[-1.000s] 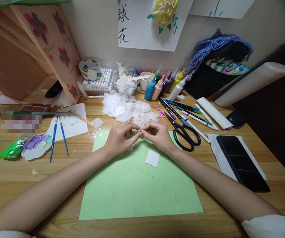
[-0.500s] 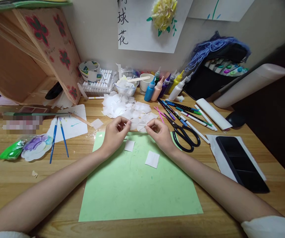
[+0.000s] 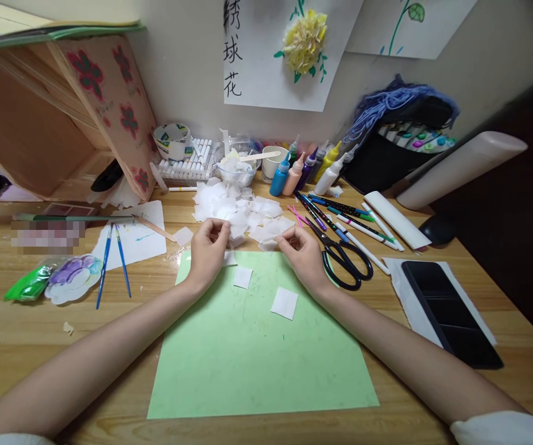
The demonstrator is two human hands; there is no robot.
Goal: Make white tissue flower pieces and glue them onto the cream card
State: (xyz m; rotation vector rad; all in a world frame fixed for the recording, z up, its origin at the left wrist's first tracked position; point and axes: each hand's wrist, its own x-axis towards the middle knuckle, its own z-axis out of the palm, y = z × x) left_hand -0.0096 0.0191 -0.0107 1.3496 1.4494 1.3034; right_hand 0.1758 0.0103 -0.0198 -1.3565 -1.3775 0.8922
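My left hand (image 3: 207, 252) is curled at the far edge of a light green paper sheet (image 3: 257, 358), its fingertips pinching a thin white tissue square at the near edge of the pile of white tissue squares (image 3: 236, 207). My right hand (image 3: 302, 252) rests at the pile's right side with fingers closed on another white piece. Two loose white squares lie on the green sheet, a small one (image 3: 243, 277) and a larger one (image 3: 285, 303), just in front of my hands.
Black scissors (image 3: 343, 259) and several markers (image 3: 344, 219) lie right of my right hand. Paint bottles (image 3: 301, 170), a glass bowl (image 3: 236, 170), a cup and tape roll stand at the wall. Brushes (image 3: 113, 259) and a palette sit left; a black tray (image 3: 449, 309) right.
My hands have separated and moved up to the tissue pile. A small white square now lies on the green sheet where my hands were joined. The view has tilted up slightly.
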